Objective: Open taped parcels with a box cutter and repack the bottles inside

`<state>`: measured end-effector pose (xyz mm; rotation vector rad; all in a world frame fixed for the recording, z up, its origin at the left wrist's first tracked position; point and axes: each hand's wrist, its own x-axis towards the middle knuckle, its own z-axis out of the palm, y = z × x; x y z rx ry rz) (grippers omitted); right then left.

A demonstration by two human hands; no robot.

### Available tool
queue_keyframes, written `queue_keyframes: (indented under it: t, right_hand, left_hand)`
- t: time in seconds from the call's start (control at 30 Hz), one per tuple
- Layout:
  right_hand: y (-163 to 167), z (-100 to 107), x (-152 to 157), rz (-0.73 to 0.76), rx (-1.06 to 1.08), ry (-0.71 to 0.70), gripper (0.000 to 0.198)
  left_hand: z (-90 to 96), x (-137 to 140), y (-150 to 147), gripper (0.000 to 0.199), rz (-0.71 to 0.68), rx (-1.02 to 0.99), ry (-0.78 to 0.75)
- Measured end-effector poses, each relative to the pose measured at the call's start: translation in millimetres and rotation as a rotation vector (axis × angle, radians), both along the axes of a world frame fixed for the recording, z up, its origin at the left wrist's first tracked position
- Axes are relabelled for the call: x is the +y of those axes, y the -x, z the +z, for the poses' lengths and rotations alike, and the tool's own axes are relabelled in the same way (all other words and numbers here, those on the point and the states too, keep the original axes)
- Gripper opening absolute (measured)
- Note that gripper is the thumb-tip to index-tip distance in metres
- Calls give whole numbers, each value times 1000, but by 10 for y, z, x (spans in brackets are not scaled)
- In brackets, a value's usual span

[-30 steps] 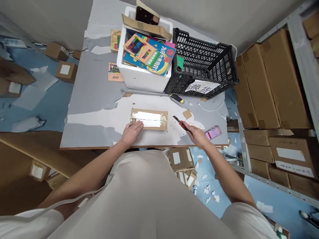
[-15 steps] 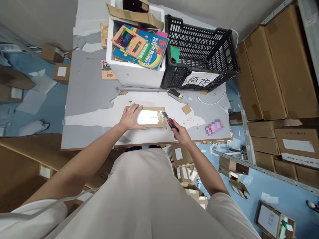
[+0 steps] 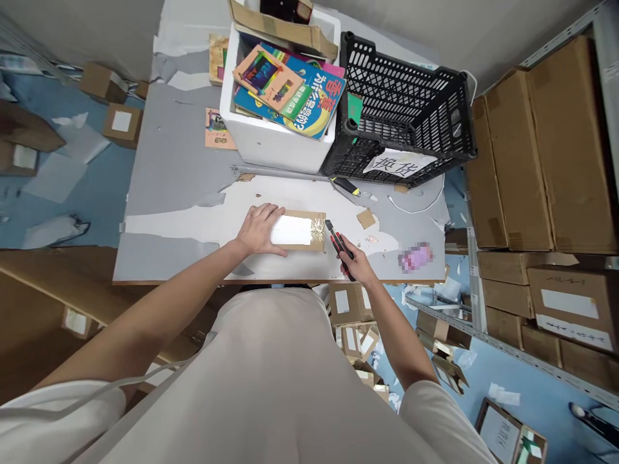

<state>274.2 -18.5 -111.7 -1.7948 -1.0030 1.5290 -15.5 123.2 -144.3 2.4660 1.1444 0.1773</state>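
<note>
A small cardboard box with a white label lies flat on the worktable, and clear shiny tape covers its right end. My left hand grips the box's left end, thumb along the near side and fingers over the far side. In my right hand is a red-and-black utility knife, its blade pointing up and left. The blade tip is just right of the taped end and looks apart from it. My right fingers are wrapped round the handle.
Behind the box stand a white foam box of books and a black plastic crate. A second cutter, black and yellow, lies before the crate. A cardboard scrap and a blurred pink item lie to the right. Cartons fill the right-hand shelf.
The knife has drawn back from the box's taped end, to the right and slightly down. My left hand keeps its hold on the box. The whole view has shifted a little.
</note>
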Motion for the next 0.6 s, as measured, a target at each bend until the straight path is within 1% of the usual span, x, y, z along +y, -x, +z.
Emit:
queue_keyframes:
  t: [0.07,0.13,0.23,0.33,0.4,0.47,0.53,0.6]
  right_hand:
    - [-3,9,35,24,-37,-9,66]
    - [-29,42,45,82,-85,-9,64]
    - [-94,133,57,251,-194,15,62]
    - [-97,257,102,413,-429,-15,60]
    - [-39,355,112,482,-639,-55,59]
    - [43,462,79,537,-799,-61,60]
    - [128,561,21,594,-874,-34,61]
    - [215,630,-25,637,-899,5,61]
  left_hand:
    - [9,-6,-17,120,28,1,2]
    - [24,-13,-38,117,70,3,-1]
    - [45,-22,-57,117,88,6,-1]
    - [55,-26,-58,118,59,14,7]
    - [56,-32,-60,118,70,25,7]
    - [57,-38,-65,118,99,35,8]
    - [58,-43,-70,118,114,36,12]
    - [56,-44,-70,118,104,23,16]
